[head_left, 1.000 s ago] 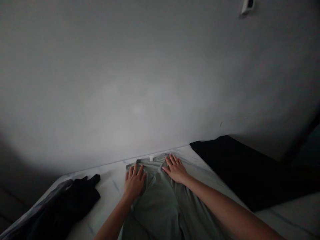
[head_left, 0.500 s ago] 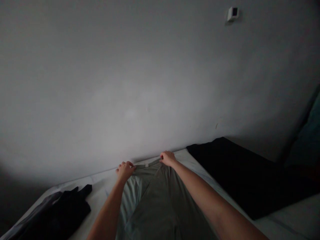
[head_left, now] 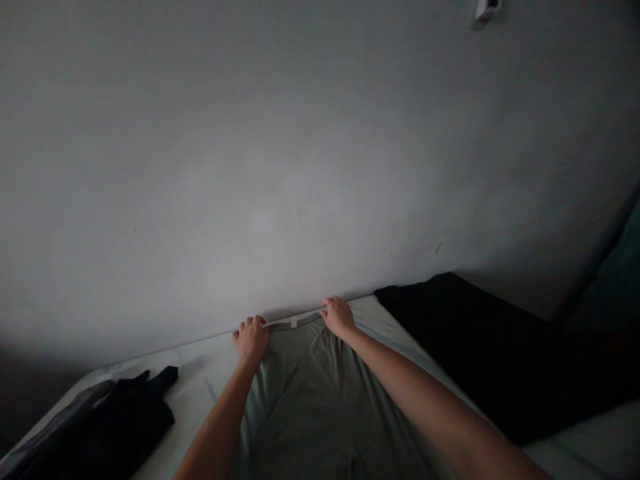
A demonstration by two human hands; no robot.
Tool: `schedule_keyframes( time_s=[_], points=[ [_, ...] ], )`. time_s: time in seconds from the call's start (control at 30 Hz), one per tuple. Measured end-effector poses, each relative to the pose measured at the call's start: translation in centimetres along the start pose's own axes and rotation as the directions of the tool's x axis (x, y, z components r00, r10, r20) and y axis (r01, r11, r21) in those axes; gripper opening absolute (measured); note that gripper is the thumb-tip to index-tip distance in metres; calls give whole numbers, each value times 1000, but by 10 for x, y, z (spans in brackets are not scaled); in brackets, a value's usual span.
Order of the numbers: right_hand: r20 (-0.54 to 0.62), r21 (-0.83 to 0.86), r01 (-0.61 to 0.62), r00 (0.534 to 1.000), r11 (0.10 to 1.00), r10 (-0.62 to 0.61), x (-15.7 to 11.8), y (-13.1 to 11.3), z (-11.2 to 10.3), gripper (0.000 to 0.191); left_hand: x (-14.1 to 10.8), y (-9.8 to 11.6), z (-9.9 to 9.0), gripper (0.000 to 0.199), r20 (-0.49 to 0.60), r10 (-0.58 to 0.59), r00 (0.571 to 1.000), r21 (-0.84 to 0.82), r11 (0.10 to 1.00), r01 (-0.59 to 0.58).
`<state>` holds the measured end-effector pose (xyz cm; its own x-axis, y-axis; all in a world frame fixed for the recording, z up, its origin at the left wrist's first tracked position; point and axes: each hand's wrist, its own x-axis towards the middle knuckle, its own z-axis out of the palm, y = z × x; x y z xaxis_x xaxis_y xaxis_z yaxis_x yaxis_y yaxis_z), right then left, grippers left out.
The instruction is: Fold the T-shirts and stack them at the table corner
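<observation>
A grey-green garment (head_left: 305,393) lies stretched out before me on the light sheet, its top edge at the far side near the wall. A small pale label (head_left: 294,323) sits in the middle of that edge. My left hand (head_left: 251,341) grips the edge to the left of the label, fingers curled over it. To the right of the label, my right hand (head_left: 338,316) pinches the same edge. Folds run down the cloth from both hands. The lower end of the garment passes out of view at the bottom.
Dark crumpled clothing (head_left: 107,420) lies on the bed (head_left: 200,363) at the left. A flat black cloth (head_left: 490,353) covers part of it on the right. Behind rises a grey wall (head_left: 280,167), with a small white device (head_left: 487,9) high up at the right.
Both hands have shifted slightly toward the wall with the garment's edge, and the cloth between them looks tauter. The view has tilted slightly, so the wall device sits higher and further right.
</observation>
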<state>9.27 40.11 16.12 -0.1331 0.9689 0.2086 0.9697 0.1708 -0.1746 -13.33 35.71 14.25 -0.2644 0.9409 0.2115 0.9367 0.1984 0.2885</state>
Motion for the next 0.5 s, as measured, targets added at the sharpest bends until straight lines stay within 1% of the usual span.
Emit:
schedule_keyframes(
  time_s=[0.07,0.13,0.2,0.27,0.33,0.4,0.43,0.5],
  points=[
    [-24,-12,31,999,999,-31,-17,0,-3,34,-12,3,-5,34,-50,27,998,2,1000,-27],
    [-31,-26,101,994,995,-102,-36,2,-3,45,-31,4,-8,39,-89,100,991,24,995,-99],
    [-4,-28,178,984,984,-178,-55,7,1,55,-52,1,-6,43,-85,202,976,54,979,-198],
    [71,-12,199,978,980,-198,-67,11,7,65,-70,-3,0,49,-38,271,962,74,961,-267],
    [152,1,158,976,987,-156,-74,13,12,74,-83,-9,8,55,29,269,963,87,959,-271],
    [190,7,111,976,994,-110,-75,14,16,78,-89,-13,15,58,75,232,970,103,966,-239],
    [190,11,101,976,995,-101,-75,15,17,78,-90,-14,18,57,77,221,972,110,967,-228],
    [180,22,104,978,994,-106,-73,14,15,77,-90,-14,21,56,46,221,974,120,967,-225]
  ],
)
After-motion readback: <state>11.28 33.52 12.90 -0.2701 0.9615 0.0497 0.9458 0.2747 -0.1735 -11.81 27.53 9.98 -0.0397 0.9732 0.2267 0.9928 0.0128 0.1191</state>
